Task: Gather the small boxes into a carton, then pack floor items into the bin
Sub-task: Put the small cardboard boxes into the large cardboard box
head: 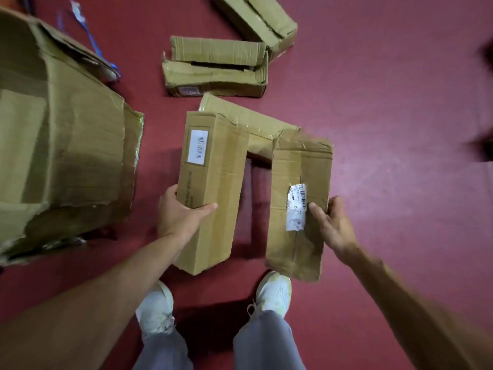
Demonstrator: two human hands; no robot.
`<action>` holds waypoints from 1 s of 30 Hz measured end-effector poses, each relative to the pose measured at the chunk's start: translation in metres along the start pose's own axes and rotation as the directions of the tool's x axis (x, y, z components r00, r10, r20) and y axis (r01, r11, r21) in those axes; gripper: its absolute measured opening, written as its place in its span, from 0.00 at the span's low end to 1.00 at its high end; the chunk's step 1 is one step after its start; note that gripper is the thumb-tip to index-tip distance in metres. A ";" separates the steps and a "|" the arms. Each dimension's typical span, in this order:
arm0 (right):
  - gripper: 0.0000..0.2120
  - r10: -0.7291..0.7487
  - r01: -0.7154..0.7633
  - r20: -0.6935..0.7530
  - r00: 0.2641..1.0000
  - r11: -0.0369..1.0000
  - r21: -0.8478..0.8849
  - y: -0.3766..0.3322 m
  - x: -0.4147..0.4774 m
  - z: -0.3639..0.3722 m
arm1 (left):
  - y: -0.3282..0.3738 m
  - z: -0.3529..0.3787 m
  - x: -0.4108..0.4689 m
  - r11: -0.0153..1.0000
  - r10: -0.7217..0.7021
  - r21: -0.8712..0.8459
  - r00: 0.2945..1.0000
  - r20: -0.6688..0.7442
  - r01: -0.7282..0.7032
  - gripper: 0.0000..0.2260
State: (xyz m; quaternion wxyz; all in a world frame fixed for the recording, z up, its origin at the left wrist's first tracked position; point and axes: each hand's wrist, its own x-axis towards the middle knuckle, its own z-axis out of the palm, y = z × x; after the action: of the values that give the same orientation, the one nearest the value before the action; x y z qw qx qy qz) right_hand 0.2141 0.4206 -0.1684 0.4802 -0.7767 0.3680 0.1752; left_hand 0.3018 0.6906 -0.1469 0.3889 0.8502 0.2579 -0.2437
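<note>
Overhead, the person is standing on a dark red floor, both arms reaching down and forward. The left hand is gripping a long narrow box near its close end, thumb lying across the top face and fingers wrapping the left side, so the fingers are clamping on it. That box's long axis is running away from the person, its white label at the far end. The right hand is pressing against the right edge of a flatter box with a torn label; the thumb is lying on the top face, the other fingers are passing round or under the edge, and I cannot tell for sure how firmly they are closing. This box is also lying lengthwise away from the body, parallel to the first, with a gap of floor between them. The big open carton is sitting to the left, mouth tilting toward the camera, just beside the left-hand box and well apart from the right one. Judging by this, the left hand is nearer the carton and its box would be swinging leftward first. Three more small boxes are lying beyond: one behind the held pair, a crushed one, and another at the top. White shoes are standing just below the boxes.
</note>
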 end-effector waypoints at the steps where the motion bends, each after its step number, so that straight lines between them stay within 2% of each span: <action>1: 0.16 -0.004 0.005 -0.001 1.000 0.996 0.084 -0.021 -0.009 -0.004 | 0.015 -0.017 -0.007 1.000 0.001 -0.024 1.000 -0.003 -0.001 0.37; 5: 0.14 0.048 -0.045 0.000 0.999 0.944 0.328 -0.118 -0.049 -0.016 | 0.081 -0.094 -0.032 0.990 -0.008 -0.143 0.999 -0.048 0.001 0.40; 8: 0.16 0.048 -0.075 0.069 0.996 0.884 0.461 -0.196 -0.084 -0.014 | 0.119 -0.160 -0.045 0.973 -0.002 -0.228 0.996 -0.094 -0.020 0.36; 11: 0.19 0.029 -0.112 0.162 0.986 0.840 0.531 -0.263 -0.113 0.005 | 0.130 -0.231 -0.040 0.975 -0.002 -0.219 0.995 -0.100 -0.020 0.37; 16: 0.24 0.039 -0.226 0.377 0.926 0.855 0.467 -0.338 -0.140 0.081 | 0.108 -0.346 -0.009 0.979 -0.094 -0.188 0.991 -0.096 0.075 0.43; 18: 0.31 0.048 -0.260 0.454 0.890 0.871 0.418 -0.363 -0.150 0.121 | 0.090 -0.389 0.007 0.977 -0.131 -0.182 0.987 -0.098 0.111 0.40; 20: 0.35 0.057 -0.290 0.511 0.857 0.874 0.389 -0.388 -0.158 0.163 | 0.070 -0.432 0.023 0.976 -0.169 -0.155 0.979 -0.114 0.150 0.42; 22: 0.33 0.072 -0.310 0.517 0.853 0.866 0.392 -0.407 -0.162 0.206 | 0.054 -0.472 0.039 0.986 -0.158 -0.071 0.978 -0.132 0.150 0.43; 25: 0.28 0.079 -0.268 0.436 0.896 0.881 0.390 -0.438 -0.161 0.264 | 0.038 -0.521 0.068 0.990 -0.139 -0.004 0.974 -0.179 0.141 0.41; 28: 0.29 0.057 -0.228 0.392 0.918 0.886 0.404 -0.464 -0.158 0.304 | 0.024 -0.553 0.090 0.986 -0.135 0.067 0.970 -0.203 0.151 0.39; 30: 0.31 0.034 -0.222 0.417 0.908 0.883 0.413 -0.477 -0.157 0.321 | 0.019 -0.563 0.100 0.990 -0.100 0.075 0.972 -0.211 0.118 0.36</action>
State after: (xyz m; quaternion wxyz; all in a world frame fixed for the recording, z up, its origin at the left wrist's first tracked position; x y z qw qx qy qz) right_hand 0.4885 0.8924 0.0707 0.6986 -0.5654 0.3447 0.2711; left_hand 0.5090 1.1479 0.1279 0.3085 0.8717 0.3322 -0.1862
